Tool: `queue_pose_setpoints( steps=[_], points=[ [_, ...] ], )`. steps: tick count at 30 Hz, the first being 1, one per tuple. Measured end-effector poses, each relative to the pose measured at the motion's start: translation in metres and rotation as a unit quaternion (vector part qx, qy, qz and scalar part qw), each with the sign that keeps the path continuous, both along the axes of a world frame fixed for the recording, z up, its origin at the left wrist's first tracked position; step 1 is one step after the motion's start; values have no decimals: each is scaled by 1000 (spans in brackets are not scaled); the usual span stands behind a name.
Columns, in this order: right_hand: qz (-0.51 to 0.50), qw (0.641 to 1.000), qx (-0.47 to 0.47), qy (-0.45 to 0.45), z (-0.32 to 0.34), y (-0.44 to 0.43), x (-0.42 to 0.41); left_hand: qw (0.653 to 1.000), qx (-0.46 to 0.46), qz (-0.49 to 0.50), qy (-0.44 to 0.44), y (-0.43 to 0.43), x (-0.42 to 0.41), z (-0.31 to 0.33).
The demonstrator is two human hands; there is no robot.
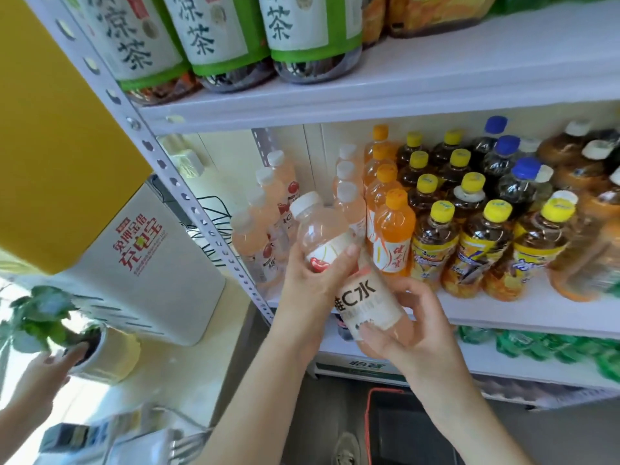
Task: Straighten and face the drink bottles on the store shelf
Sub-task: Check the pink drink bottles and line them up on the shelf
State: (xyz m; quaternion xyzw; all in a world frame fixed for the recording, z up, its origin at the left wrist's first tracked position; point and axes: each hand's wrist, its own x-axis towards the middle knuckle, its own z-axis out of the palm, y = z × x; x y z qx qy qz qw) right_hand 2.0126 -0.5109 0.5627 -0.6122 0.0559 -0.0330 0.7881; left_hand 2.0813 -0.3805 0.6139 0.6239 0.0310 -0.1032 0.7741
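Two hands held one pink bottle [355,276] off the shelf [503,318], just in front of its front edge near the left end. The left hand [312,280] gripped the upper body, thumb laid across the cherry label. The right hand [416,327] cupped the base, fingers curled round it. The bottle lay tilted, white cap up and to the left, its printed characters turned roughly toward the camera. On the shelf behind, more pink bottles [268,216] stood at the left end in loose rows with a gap between them. Orange bottles [392,226] and yellow-capped ones [432,243] stood in tidier files to the right. The step in hand seemed to be turning this bottle to check its label before shelving it. The next move would call for bringing it upright and setting it in the gap at the front edge, beside the orange file, label outward. It would have to go in without knocking the neighbours, which stood close and looked easy to topple
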Motion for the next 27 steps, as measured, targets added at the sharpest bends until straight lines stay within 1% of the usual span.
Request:
queue_pose_setpoints(
  steps=[2,3,4,5,7,8,10,11,12,13,14,16,18,20,22,24,25,27],
  points=[
    [-15,996,-83,-11,-1,6,-3,999,-35,16,16,-1,5,-1],
    [-15,995,-98,-10,-2,7,-4,999,-45,21,20,-1,8,-3],
    [-7,996,-92,-3,-1,6,-3,998,-55,20,22,-1,10,-3],
    [16,998,-57,12,-2,5,-2,997,-68,17,24,0,12,-3],
    [70,993,77,57,4,7,10,995,-96,4,38,0,17,-4],
    [77,983,137,90,6,7,17,993,-106,-5,47,0,19,-4],
    [91,962,199,165,10,7,24,991,-114,-24,66,-1,25,-4],
    [116,951,229,173,10,8,25,990,-115,-33,73,-1,27,-4],
    [134,943,258,162,11,10,24,989,-118,-42,79,-1,30,-4],
    [133,943,270,145,11,10,23,987,-123,-52,86,0,34,-4],
    [117,951,259,123,10,11,22,985,-129,-63,94,0,37,-3],
    [62,972,208,92,9,15,23,986,-115,-85,91,1,45,-3],
    [17,988,135,72,10,22,28,990,-69,-102,65,3,53,-2],
    [-36,997,41,52,13,27,32,993,-34,-109,43,4,59,-1],
    [-86,994,-55,41,14,31,37,994,-25,-96,37,4,65,-1],
    [-119,981,-150,40,12,34,41,997,-39,-62,37,3,67,-3],
    [-130,974,-182,43,10,34,42,997,-52,-46,40,2,67,-4],
    [-129,972,-194,37,8,35,45,995,-81,-22,57,3,68,-5]
  ],
)
